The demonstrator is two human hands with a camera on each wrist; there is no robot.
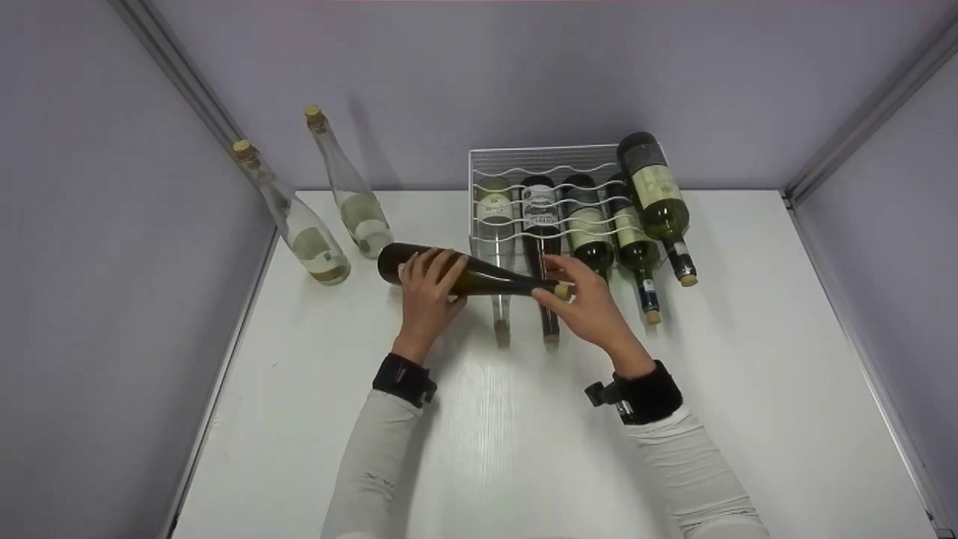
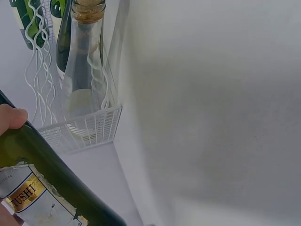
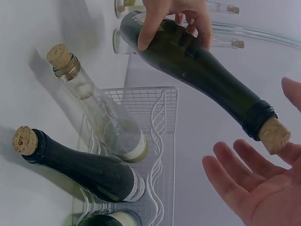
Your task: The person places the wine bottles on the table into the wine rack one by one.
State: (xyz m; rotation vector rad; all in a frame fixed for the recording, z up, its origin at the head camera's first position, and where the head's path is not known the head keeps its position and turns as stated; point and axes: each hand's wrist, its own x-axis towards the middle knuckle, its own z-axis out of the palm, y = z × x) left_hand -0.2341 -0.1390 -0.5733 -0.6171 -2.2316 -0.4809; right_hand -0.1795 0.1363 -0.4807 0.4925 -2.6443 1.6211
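In the middle of the head view, a dark green bottle [image 1: 486, 278] lies sideways in the air, its base to the left and its cork [image 3: 274, 134] to the right. The left hand [image 1: 428, 292] grips the thick body, probably because most of the weight sits there. The right hand [image 1: 591, 303] is spread loosely around the cork end, thumb and fingers well parted, apparently to steady or guide the neck; whether it touches the glass I cannot tell. A worn label [image 2: 37, 197] shows at lower left of the left wrist view.

Just above centre, the white wire rack [image 1: 516, 161] holds bottles on their sides, corks toward the bottom of the frame; its wavy wires (shallow dips, really) seem meant to stop them rolling. One labelled bottle [image 1: 655, 187] rests higher, at the rack's right edge. At upper left, two clear bottles [image 1: 318, 247] [image 1: 367, 217] stand upright on the white table [image 1: 479, 449], their flat bases keeping them steady.
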